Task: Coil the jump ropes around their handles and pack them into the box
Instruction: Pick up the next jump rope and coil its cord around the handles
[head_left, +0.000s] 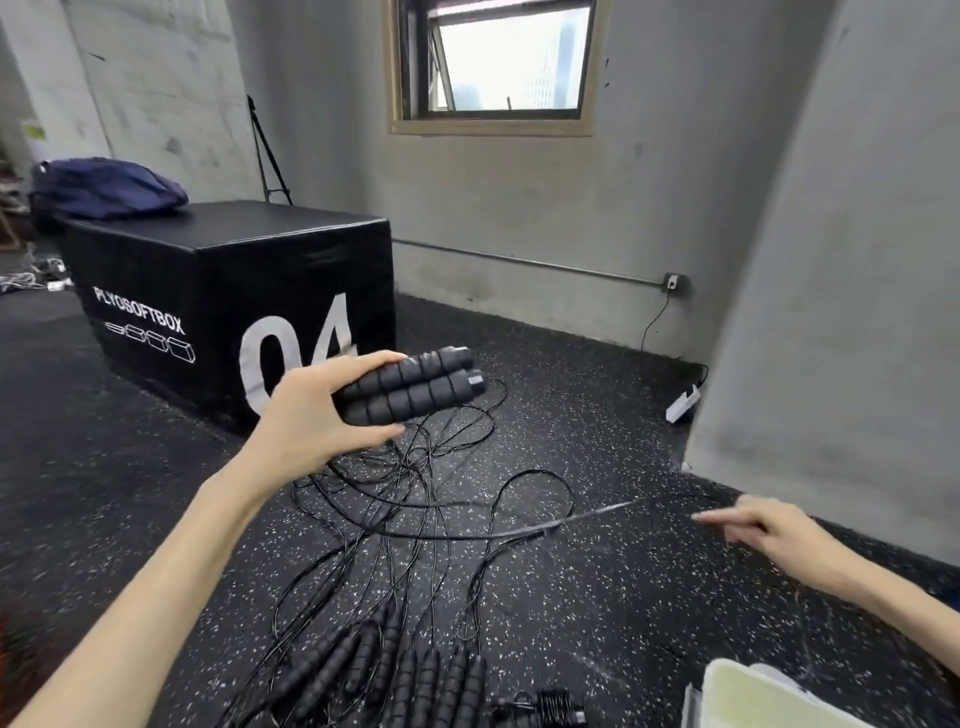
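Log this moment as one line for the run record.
step: coiling | left hand: holds pair of black foam handles | right hand: pulling thin black cord taut | loose ropes on floor | nothing packed visibly

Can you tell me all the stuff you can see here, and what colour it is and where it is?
handles: two, black, held side by side in the left hand
ropes: several, black, tangled on the floor
spare handles: many, black, bottom middle of the floor
big box: one, black, marked 04, left
bag: one, dark blue, on the big box
window: one, far wall
pale box: one, bottom right corner
left hand: gripping the handles
right hand: pulling a blurred rope, right
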